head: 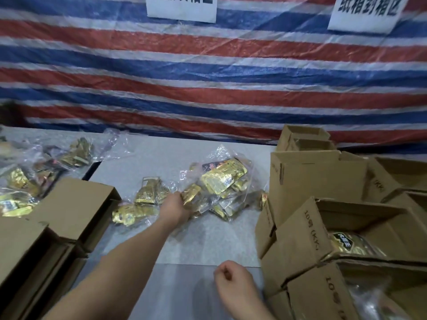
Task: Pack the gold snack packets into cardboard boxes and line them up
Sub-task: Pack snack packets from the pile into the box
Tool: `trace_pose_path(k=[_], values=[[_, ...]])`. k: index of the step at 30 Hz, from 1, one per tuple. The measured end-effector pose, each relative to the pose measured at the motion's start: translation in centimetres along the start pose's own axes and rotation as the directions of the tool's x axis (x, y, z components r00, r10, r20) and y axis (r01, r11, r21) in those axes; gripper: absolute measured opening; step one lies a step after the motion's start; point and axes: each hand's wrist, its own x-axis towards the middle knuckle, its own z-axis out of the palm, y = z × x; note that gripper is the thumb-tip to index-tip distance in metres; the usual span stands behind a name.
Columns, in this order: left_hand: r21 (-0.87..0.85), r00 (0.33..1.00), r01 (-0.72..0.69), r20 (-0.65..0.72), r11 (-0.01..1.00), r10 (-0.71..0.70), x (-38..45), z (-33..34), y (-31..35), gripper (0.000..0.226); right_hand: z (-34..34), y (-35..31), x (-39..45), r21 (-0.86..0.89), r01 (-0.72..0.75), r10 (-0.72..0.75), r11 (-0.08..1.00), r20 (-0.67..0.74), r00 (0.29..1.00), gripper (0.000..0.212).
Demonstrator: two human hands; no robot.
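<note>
A red, white and blue striped tarp (208,72) hangs as the back wall. Two white paper signs (181,6) are fixed on it, lettering blurred, possibly Chinese. Below stands a grey table (208,241).

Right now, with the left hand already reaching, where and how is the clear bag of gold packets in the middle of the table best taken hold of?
Probably by the loose clear plastic at its near-left edge, coming from the near side, where the left hand already is. The clear bag of gold packets lies flat and lumpy, so the slack film gathers in the fingers more easily than the slick packets. The cardboard boxes crowd its right side.

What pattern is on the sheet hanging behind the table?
Red, white and blue horizontal stripes on the sheet, clearest in the head view.
</note>
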Motion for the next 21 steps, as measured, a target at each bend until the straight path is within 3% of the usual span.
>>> trace_pose_path(k=[4, 8, 11, 15, 17, 19, 21], values=[[-0.176, 0.995, -0.094, -0.060, 0.980, 0.084, -5.0, -4.9, 0.9, 0.027, -0.5, -1.2, -1.4, 0.124, -0.072, 0.078, 0.990, -0.043, 0.996, 0.023], [-0.485, 0.985, -0.091, 0.082, 0.870, 0.149, -11.7, -10.2, 2.4, 0.019, -0.9, -4.1, -3.5, 0.300, -0.063, 0.094, 0.952, -0.089, 0.992, 0.022], [-0.632, 0.982, -0.077, 0.084, 0.771, 0.167, -16.8, -13.8, 3.5, 0.024, -1.6, -8.1, -6.2, 0.399, -0.004, 0.068, 0.917, -0.145, 0.987, 0.013], [-0.676, 0.973, -0.109, 0.077, 0.729, 0.217, -23.6, -17.0, 4.7, 0.032, -2.9, -14.4, -11.9, 0.650, 0.109, -0.054, 0.752, -0.104, 0.993, 0.054], [-0.675, 0.937, -0.165, 0.119, 0.719, 0.327, -26.4, -17.8, 5.1, 0.027, -2.9, -16.6, -14.9, 0.659, 0.124, -0.134, 0.741, -0.035, 0.990, 0.072], [-0.643, 0.871, -0.284, 0.138, 0.712, 0.472, -28.5, -18.2, 5.5, 0.038, -2.8, -17.6, -17.3, 0.640, 0.126, -0.147, 0.758, -0.021, 0.989, 0.080], [-0.650, 0.820, -0.302, 0.196, 0.697, 0.538, -30.6, -19.2, 5.9, 0.045, -3.1, -17.8, -19.1, 0.670, 0.165, -0.167, 0.723, -0.062, 0.984, 0.073]])
